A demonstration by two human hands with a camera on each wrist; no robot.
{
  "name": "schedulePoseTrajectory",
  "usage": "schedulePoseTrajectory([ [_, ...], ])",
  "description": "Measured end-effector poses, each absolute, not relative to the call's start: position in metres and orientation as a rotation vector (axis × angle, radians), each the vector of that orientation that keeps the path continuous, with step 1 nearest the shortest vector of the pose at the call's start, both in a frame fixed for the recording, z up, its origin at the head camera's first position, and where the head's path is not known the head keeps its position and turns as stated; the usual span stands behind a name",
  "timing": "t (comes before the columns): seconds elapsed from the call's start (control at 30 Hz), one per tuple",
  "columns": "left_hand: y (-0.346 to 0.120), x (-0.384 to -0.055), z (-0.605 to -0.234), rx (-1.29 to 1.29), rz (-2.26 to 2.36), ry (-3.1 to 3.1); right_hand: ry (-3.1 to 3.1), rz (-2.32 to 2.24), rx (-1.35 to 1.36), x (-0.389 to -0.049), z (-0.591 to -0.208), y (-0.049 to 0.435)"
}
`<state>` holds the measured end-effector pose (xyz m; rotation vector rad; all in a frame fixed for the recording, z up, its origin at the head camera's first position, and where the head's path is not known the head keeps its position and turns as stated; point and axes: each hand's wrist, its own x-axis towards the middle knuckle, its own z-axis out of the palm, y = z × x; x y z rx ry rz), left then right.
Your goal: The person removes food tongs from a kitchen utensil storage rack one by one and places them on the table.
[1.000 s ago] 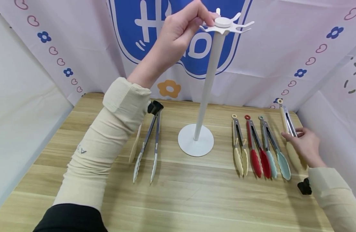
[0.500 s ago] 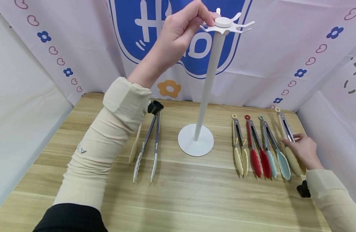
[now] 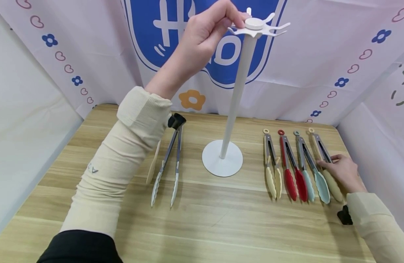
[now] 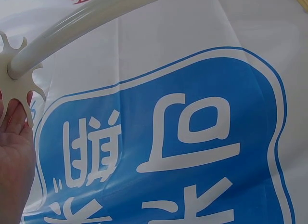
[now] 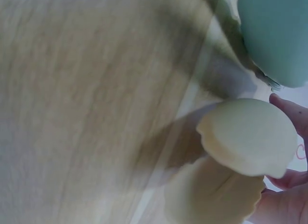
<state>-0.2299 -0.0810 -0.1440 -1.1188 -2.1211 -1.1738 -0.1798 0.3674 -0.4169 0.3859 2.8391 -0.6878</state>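
My left hand (image 3: 203,40) pinches one arm of the hooked top (image 3: 254,25) of a white upright stand (image 3: 237,87). In the left wrist view, fingers reach under that hooked top (image 4: 21,84). At the right end of a row, my right hand (image 3: 344,171) grips beige-tipped tongs (image 3: 333,188) round their metal middle, low at the table. Their two scalloped tips (image 5: 245,135) show large in the right wrist view, beside a mint tip (image 5: 276,36). Left of them lie mint tongs (image 3: 321,186), red tongs (image 3: 289,184) and pale yellow tongs (image 3: 270,182).
Left of the stand's round base (image 3: 210,160) lie white-tipped tongs (image 3: 175,182), jaws spread. A beige utensil (image 3: 152,170) is partly hidden by my left forearm. A printed cloth (image 3: 307,65) hangs behind the wooden table (image 3: 221,226); a white side wall (image 3: 363,138) borders its right.
My right hand has brought the beige tongs left and nearer, so their ring end now sits level with the other tongs in the row. The left hand keeps its hold on the stand.
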Motion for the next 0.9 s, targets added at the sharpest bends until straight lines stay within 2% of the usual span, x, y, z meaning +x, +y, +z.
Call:
schedulePoseTrajectory([
  [0.67,-0.0785,-0.2308,-0.1453,-1.128,-1.199,-2.115,2.9,-0.63,0.359,-0.1791,-0.423,0.3704],
  [0.9,-0.0802,-0.2305,-0.1454,-1.139,-1.187,-2.115,2.843,-0.614,0.256,-0.1795,-0.4142,0.3699],
])
